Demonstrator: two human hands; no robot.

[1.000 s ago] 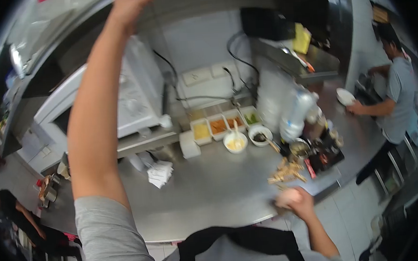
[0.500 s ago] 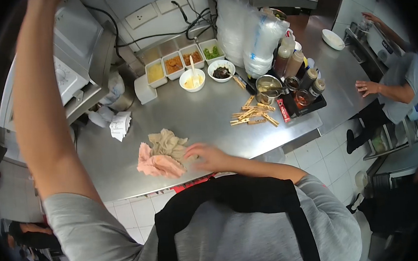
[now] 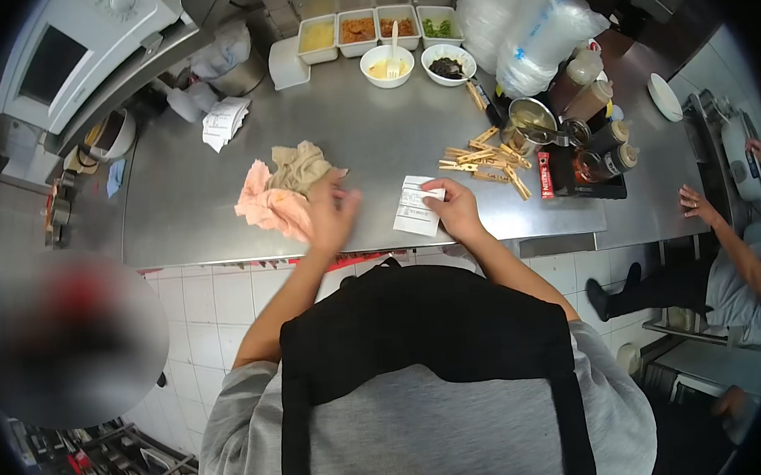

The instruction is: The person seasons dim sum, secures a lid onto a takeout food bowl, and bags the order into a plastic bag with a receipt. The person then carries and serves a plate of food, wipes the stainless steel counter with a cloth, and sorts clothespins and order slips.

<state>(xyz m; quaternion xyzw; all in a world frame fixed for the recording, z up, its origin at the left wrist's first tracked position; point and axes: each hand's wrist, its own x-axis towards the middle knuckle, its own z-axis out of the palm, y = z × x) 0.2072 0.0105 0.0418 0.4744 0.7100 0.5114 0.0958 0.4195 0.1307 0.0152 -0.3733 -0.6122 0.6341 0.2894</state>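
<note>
My right hand [image 3: 458, 213] pinches a printed paper slip [image 3: 417, 207] by its right side, above the front part of the steel counter [image 3: 374, 141]. My left hand [image 3: 333, 216], a little blurred, is held with fingers apart over the right edge of the cloths. It holds nothing that I can see. The pink cloth [image 3: 270, 203] lies crumpled against a beige cloth [image 3: 300, 167]. To the right of the slip lies a loose pile of wooden clothespins [image 3: 485, 159].
Behind are several tubs of toppings [image 3: 357, 30], a bowl with a white fork [image 3: 386, 67] and a bowl of dark food [image 3: 449, 63]. A metal pot [image 3: 532, 121] and sauce bottles [image 3: 590, 99] stand right. More slips [image 3: 225, 123] lie left. A co-worker's hand [image 3: 700, 204] rests at far right.
My left arm has come down from its raised reach at upper left to beside the cloths. My right hand has moved right, away from the cloths, and now a paper slip is in it.
</note>
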